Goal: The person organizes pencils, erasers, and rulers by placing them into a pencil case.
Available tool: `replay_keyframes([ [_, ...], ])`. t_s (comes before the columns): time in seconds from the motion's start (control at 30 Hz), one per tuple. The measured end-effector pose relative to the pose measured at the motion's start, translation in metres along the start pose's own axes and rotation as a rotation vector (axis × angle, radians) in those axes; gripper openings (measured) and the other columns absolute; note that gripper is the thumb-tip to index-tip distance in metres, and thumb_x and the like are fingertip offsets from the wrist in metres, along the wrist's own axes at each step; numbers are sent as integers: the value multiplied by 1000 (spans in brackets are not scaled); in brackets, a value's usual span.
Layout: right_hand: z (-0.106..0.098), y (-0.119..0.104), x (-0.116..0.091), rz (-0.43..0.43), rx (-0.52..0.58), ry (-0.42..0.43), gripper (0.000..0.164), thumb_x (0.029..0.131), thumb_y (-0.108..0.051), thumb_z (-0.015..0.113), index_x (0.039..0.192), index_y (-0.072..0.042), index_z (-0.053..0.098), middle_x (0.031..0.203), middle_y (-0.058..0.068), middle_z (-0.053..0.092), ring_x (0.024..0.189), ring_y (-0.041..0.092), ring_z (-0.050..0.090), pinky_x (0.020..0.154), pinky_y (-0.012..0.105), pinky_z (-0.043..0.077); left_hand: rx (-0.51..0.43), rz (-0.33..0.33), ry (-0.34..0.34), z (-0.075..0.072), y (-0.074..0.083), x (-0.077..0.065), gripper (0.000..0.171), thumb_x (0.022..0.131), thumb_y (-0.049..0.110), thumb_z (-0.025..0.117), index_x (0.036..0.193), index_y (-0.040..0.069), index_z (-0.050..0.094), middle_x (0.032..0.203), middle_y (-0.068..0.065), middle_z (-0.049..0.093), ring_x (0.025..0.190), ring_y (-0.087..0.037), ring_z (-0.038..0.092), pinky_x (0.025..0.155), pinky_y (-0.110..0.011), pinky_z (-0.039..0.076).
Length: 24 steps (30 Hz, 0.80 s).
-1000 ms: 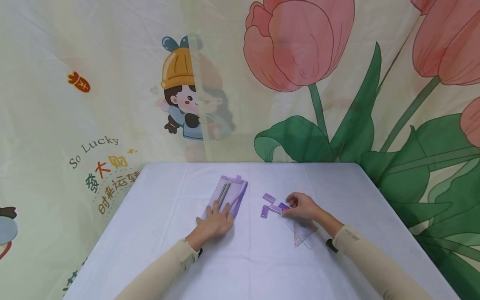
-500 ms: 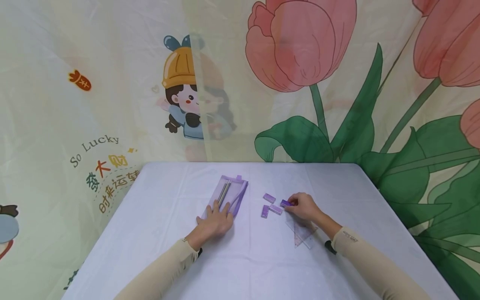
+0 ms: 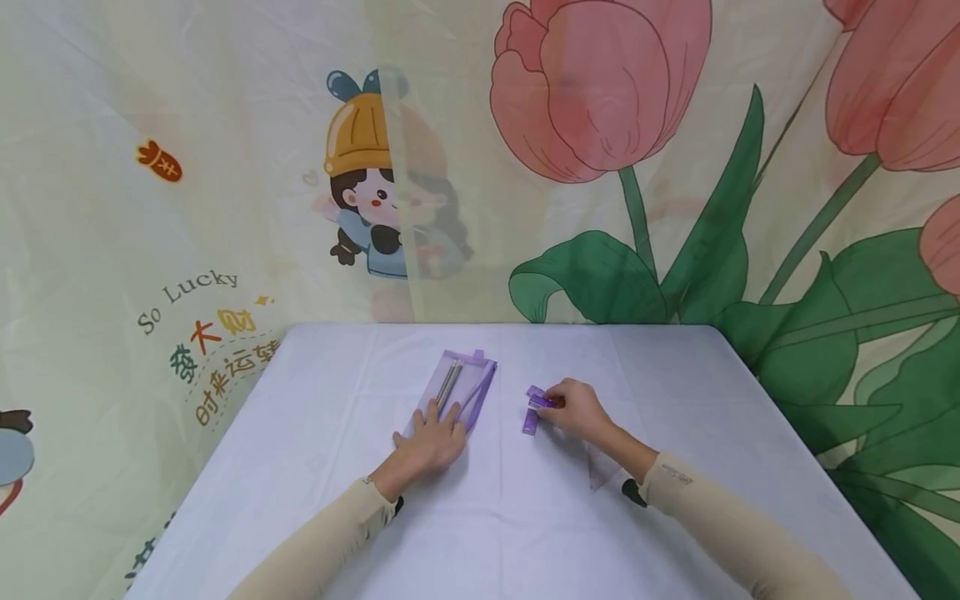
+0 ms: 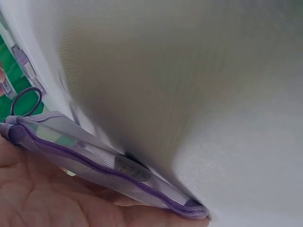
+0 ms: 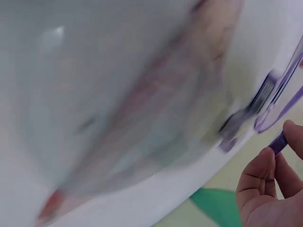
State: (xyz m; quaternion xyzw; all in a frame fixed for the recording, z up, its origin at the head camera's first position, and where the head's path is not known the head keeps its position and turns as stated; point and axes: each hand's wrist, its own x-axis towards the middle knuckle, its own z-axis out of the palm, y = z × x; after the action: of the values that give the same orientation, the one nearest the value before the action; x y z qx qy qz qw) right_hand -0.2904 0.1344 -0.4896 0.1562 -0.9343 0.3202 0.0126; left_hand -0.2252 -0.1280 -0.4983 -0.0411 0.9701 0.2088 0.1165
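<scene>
My left hand (image 3: 431, 439) rests with spread fingers on a purple mesh pencil case (image 3: 470, 392) lying on the table. Two slim grey pencils (image 3: 447, 385) show at the case's upper part. In the left wrist view, the zipped edge of the pencil case (image 4: 94, 163) runs along the palm. My right hand (image 3: 581, 410) pinches a small purple eraser (image 5: 278, 143) between thumb and fingertips. Below and beside it, other small purple erasers (image 3: 529, 423) lie on the table; the hand and held eraser partly cover them.
A clear set square (image 3: 600, 469) lies under the right forearm, partly hidden by it. The white-covered table (image 3: 480, 533) ends at a printed curtain (image 3: 465, 167) with tulips. A loop on the pencil case (image 4: 27, 101) sticks up in the left wrist view.
The right hand has taken hold of the purple eraser near the set square and carried it left over the other erasers. The left hand has stayed on the pencil case.
</scene>
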Motion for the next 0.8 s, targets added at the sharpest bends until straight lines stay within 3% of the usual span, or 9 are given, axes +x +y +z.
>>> replay_keyframes([
  [0.23,21,-28,8,5,34,-16,25,80,-17,82,102,-5,79,84,3,63,74,13,53,62,23,46,-25,-12,13,0,0,1,60,103,43,21,157,20,28,166,-16,14,151,-44,11,106,-81,9],
  [0.57,56,-66,12,-209,37,-39,21,77,-10,82,96,-2,79,78,7,66,71,10,50,62,21,44,-35,-14,38,1,-2,0,67,103,45,21,157,5,23,165,-16,16,152,-41,13,107,-80,9],
  [0.8,70,-83,19,-212,32,-35,18,78,-9,80,95,-4,79,79,8,71,70,11,54,65,22,46,-40,-7,30,3,-2,0,67,103,44,19,156,5,24,165,-19,16,151,-42,13,105,-82,8],
])
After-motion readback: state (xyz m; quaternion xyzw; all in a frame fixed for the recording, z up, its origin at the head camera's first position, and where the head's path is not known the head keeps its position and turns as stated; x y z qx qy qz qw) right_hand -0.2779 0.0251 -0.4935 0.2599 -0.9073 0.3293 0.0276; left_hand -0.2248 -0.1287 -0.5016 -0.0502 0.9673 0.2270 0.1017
